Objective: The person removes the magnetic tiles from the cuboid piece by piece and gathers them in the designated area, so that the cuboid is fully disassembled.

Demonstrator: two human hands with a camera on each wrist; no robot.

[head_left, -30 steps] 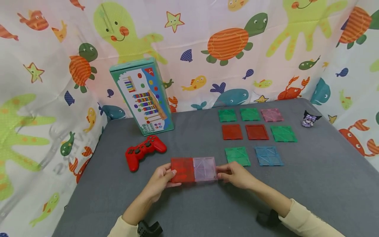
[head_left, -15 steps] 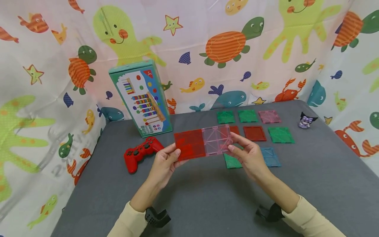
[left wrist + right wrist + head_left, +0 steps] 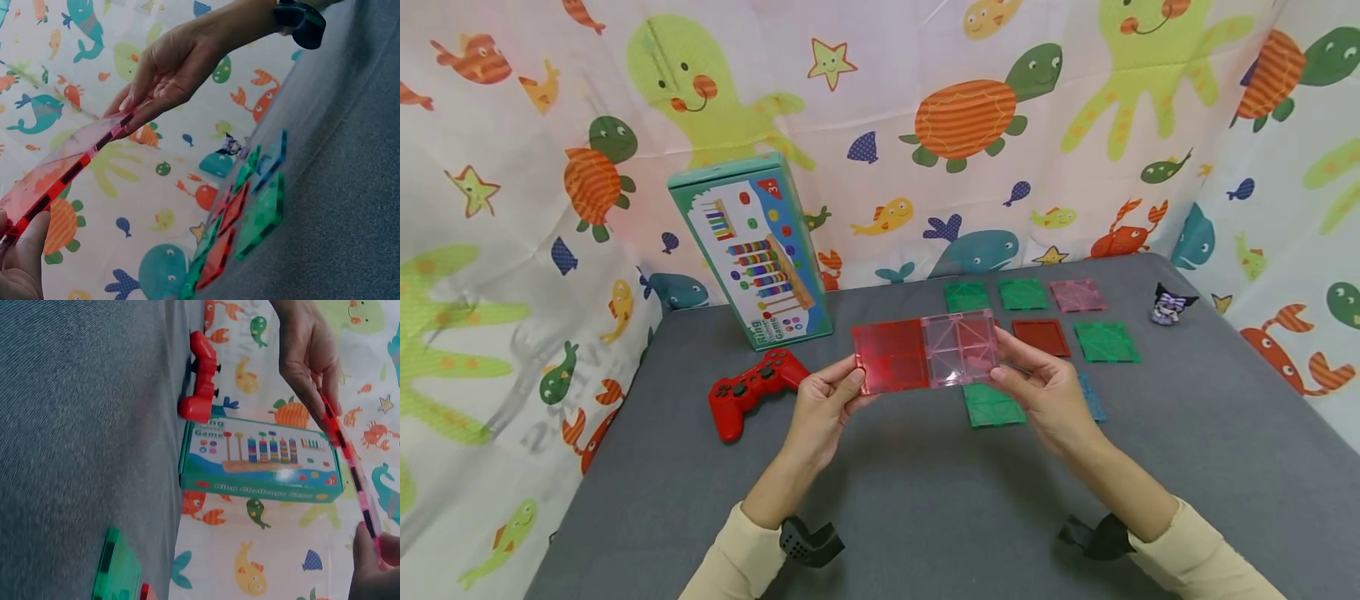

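Two translucent square magnetic tiles are joined edge to edge and held up above the table. My left hand (image 3: 829,408) pinches the outer side of the red magnetic tile (image 3: 891,354), thumb in front and fingers behind. At the other end my right hand (image 3: 1047,387) pinches the pale pink magnetic tile (image 3: 958,348) between thumb and fingers. Dark magnets along the red tile's edge (image 3: 57,187) show in the left wrist view. The right wrist view shows the joined pair edge-on, running nearly straight between both hands.
Loose tiles lie in rows at the right: green (image 3: 1107,342), red (image 3: 1042,337), pink (image 3: 1078,295) and a partly hidden blue tile (image 3: 1093,402). A red game controller (image 3: 752,392) and an upright Ring Challenge Game box (image 3: 752,254) stand left. A small figurine (image 3: 1170,305) sits far right.
Both hands have lifted the joined red and pink tiles from low over the table and tipped them up to face the head camera. In the last half second they shifted slightly right.
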